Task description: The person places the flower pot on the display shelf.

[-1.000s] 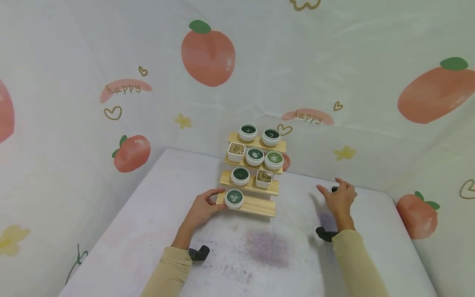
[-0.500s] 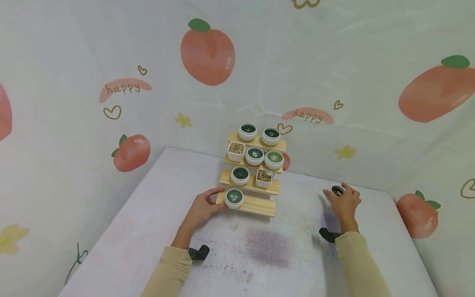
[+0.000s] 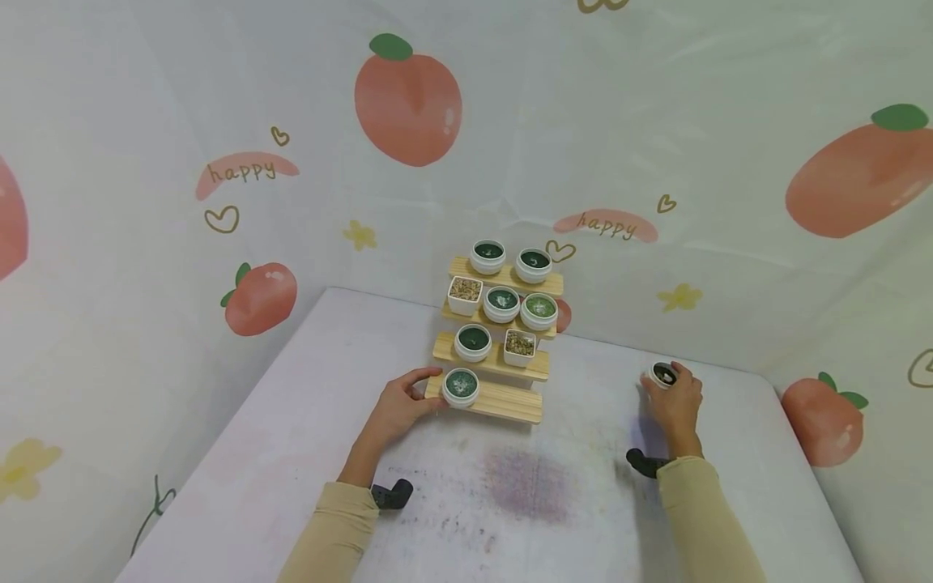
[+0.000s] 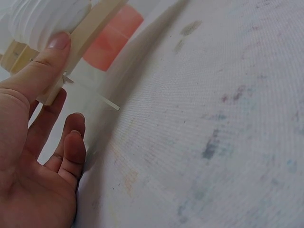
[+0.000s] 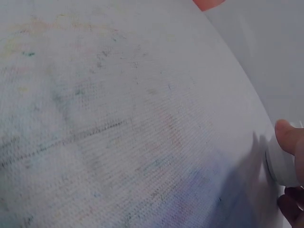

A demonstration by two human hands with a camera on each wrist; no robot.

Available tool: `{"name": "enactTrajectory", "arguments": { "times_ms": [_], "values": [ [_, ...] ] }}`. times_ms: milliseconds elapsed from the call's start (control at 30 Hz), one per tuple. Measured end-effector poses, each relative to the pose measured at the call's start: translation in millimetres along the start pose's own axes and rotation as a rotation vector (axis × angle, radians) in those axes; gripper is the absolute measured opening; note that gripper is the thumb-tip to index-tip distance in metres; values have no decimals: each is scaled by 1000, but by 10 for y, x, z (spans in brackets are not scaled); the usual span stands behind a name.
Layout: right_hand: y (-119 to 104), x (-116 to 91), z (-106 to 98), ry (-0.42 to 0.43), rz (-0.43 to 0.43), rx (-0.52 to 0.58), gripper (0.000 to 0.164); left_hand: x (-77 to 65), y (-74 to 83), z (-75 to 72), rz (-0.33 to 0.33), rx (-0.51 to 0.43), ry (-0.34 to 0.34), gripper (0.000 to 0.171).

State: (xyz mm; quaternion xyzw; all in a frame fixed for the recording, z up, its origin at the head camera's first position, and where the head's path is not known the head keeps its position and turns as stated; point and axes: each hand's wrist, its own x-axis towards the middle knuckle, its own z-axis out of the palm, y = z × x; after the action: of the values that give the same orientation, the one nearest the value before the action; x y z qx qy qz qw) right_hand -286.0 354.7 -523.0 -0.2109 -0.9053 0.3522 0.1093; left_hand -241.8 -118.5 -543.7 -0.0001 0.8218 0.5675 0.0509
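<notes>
A stepped wooden shelf stand with several boards stands on the table, bearing small white bowls. My left hand grips the left end of its lowest board; in the left wrist view the thumb lies along the board's edge by a ribbed white bowl. From the head, that round bowl has a green top. Over on the right, my right hand holds another small white round bowl with a dark top, near the table's back edge. The right wrist view shows its white side between thumb and fingers.
On the upper boards are more round green-topped bowls and two square bowls of brown bits. A printed cloth wall rises behind the table. Black wrist mounts stick out from both forearms.
My right hand has moved onto the dark-topped bowl at the right and its thumb and fingers have closed around it. The left hand has stayed at the lowest board.
</notes>
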Motion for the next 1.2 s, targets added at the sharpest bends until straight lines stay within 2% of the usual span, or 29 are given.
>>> {"name": "enactTrajectory", "arguments": {
  "times_ms": [333,600,967,1200],
  "values": [
    [-4,-9,-11,13,-10,36,68,-2,12,10,-12,-5,-2,57],
    [-23,-16,52,60,-107,87,66,-15,32,-1,-5,-7,-6,60],
    [-214,-262,191,58,-204,191,67,-27,41,-13,-1,-18,-17,58],
    [-407,-442,187,74,-259,224,65,-34,42,-10,6,-15,-17,58]
  ]
}}
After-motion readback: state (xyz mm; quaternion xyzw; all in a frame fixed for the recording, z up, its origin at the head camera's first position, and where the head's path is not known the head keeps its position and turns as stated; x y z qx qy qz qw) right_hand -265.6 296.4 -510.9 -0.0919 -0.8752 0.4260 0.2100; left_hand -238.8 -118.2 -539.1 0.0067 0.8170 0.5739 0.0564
